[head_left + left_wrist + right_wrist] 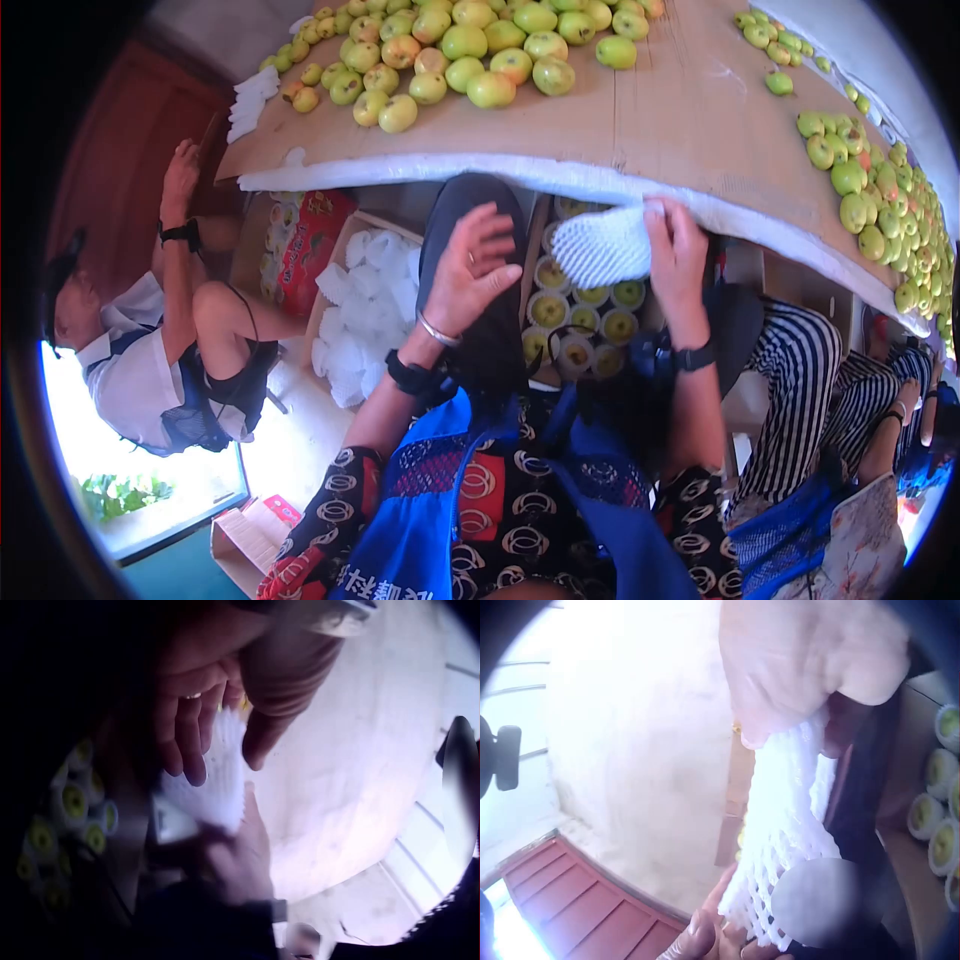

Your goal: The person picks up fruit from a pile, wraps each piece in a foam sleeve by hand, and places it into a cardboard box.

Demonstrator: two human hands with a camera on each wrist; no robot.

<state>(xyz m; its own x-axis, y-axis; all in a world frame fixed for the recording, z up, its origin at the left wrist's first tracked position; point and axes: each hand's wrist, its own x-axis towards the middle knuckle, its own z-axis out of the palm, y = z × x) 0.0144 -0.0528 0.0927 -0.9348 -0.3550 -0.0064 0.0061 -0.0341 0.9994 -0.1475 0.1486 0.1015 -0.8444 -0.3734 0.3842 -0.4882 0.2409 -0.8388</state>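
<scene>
My right hand (pixel 678 255) pinches one end of a white foam fruit net (pixel 603 247), which stretches leftward over a box of net-wrapped apples (pixel 618 325). With fingers spread and bent a little, my left hand (pixel 472 268) is held to the left of the net, a gap between them in the head view. The right wrist view has the net (pixel 780 825) hanging from the right hand (pixel 810 667), its mesh end overlapping the left fingers (pixel 697 930). In the left wrist view, the left hand (pixel 202 712) holds nothing in its curved fingers.
A cardboard-covered table (pixel 680 120) with a white padded edge bears piles of green apples (pixel 465 42). Left of my knees stands a box of white foam nets (pixel 368 300), beside a red carton (pixel 312 250). People sit at left (pixel 150 350) and right (pixel 800 400).
</scene>
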